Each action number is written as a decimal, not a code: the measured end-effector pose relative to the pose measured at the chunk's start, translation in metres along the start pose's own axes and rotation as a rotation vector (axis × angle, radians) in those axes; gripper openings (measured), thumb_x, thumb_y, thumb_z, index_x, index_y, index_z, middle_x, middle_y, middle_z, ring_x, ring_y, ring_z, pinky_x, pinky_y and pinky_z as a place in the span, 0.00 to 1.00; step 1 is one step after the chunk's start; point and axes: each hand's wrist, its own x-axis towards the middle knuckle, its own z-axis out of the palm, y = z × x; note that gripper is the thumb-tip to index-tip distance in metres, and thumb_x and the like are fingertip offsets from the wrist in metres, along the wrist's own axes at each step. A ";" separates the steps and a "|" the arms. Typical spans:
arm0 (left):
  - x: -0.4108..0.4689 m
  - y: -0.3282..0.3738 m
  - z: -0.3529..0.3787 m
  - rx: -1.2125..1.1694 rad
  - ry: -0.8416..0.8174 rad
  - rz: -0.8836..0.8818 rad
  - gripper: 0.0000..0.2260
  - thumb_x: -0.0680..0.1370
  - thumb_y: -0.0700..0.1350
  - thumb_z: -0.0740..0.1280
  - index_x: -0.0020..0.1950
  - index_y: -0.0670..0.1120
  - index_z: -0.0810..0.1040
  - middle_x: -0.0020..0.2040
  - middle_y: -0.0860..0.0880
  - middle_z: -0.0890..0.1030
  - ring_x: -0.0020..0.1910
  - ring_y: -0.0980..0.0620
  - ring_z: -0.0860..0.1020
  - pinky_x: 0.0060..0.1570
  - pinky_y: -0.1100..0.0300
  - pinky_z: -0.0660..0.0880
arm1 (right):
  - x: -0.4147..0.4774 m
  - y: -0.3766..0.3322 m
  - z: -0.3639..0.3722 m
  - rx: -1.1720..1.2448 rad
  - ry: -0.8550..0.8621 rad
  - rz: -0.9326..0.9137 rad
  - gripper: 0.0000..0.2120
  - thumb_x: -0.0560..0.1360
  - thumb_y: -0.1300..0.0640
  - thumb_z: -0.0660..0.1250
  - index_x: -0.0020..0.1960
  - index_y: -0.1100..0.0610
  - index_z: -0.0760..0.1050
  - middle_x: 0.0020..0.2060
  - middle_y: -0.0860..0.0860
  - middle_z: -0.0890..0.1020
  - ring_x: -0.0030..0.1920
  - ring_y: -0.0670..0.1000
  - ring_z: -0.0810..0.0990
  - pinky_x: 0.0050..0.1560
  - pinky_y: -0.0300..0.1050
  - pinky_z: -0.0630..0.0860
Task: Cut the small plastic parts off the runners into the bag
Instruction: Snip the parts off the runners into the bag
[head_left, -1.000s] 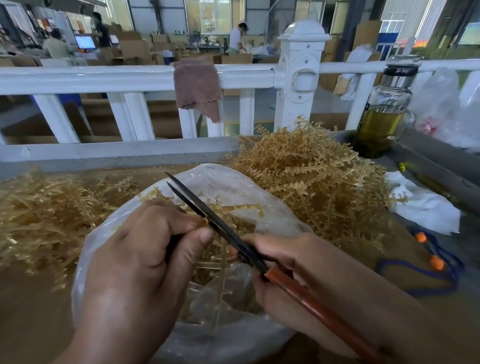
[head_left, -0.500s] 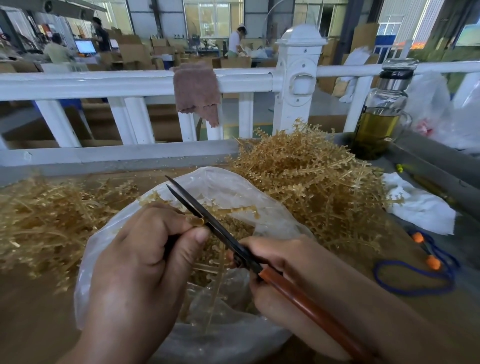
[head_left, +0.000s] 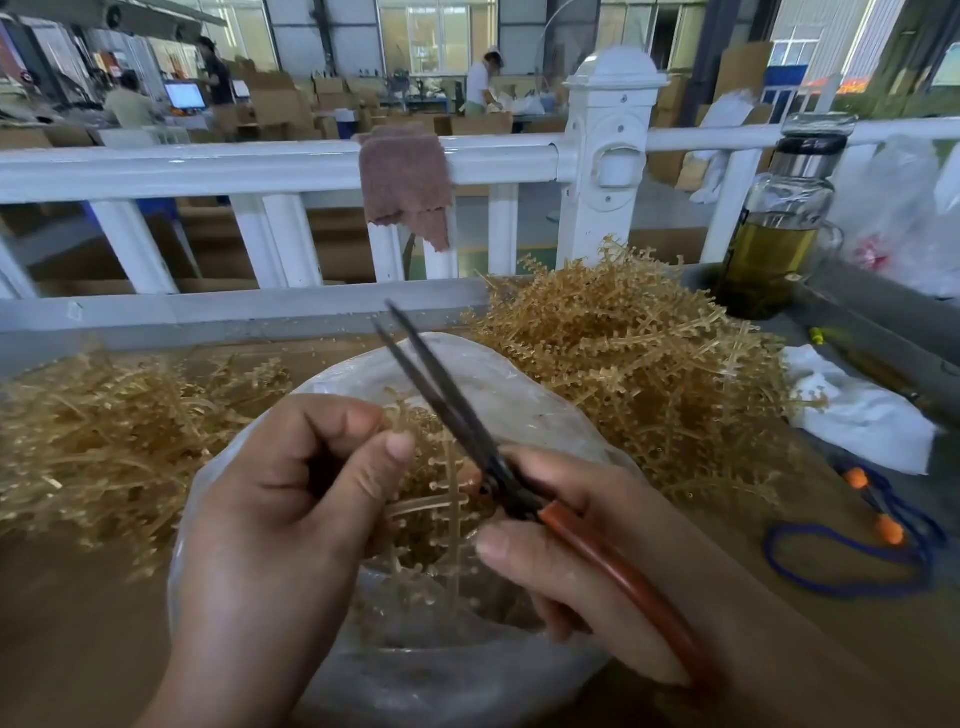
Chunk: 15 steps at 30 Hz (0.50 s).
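Note:
My left hand (head_left: 291, 499) pinches a tan plastic runner (head_left: 441, 499) over the open clear plastic bag (head_left: 519, 384) in the middle of the table. My right hand (head_left: 571, 551) grips scissors (head_left: 467, 415) with orange-red handles. Their dark blades are slightly apart and point up and away, above the runner. Small cut parts lie inside the bag. A tall heap of tan runners (head_left: 634, 364) sits behind the bag to the right, and a flatter pile of runners (head_left: 104, 436) lies to the left.
A white railing (head_left: 270, 166) with a brown cloth (head_left: 405, 182) hung on it borders the far table edge. A glass bottle of yellowish liquid (head_left: 779, 239) stands at the right rear. A white rag (head_left: 857, 410) and a blue cord with orange beads (head_left: 872, 535) lie to the right.
The scissors have swung from lying low and pointing left to pointing up and away, with the blades parted. My left hand has shifted its grip on the runner slightly.

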 end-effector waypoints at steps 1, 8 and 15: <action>0.001 -0.001 0.001 -0.057 0.005 -0.026 0.16 0.69 0.66 0.72 0.46 0.56 0.81 0.31 0.52 0.80 0.25 0.50 0.77 0.31 0.58 0.76 | 0.001 -0.005 -0.004 0.078 0.059 -0.022 0.18 0.72 0.36 0.71 0.59 0.41 0.77 0.40 0.44 0.84 0.41 0.46 0.84 0.44 0.50 0.82; 0.004 -0.002 0.001 -0.279 0.001 -0.207 0.23 0.62 0.68 0.78 0.43 0.53 0.82 0.30 0.48 0.80 0.23 0.52 0.73 0.22 0.63 0.72 | -0.003 0.012 0.004 0.310 0.054 -0.088 0.14 0.78 0.56 0.69 0.61 0.58 0.73 0.33 0.51 0.84 0.33 0.45 0.84 0.38 0.40 0.81; 0.004 -0.001 0.006 -0.431 -0.077 -0.348 0.20 0.60 0.63 0.82 0.41 0.53 0.82 0.34 0.46 0.79 0.26 0.52 0.76 0.24 0.62 0.74 | 0.009 0.007 0.010 0.405 0.279 -0.040 0.19 0.68 0.47 0.72 0.57 0.36 0.75 0.42 0.48 0.84 0.37 0.54 0.86 0.39 0.51 0.83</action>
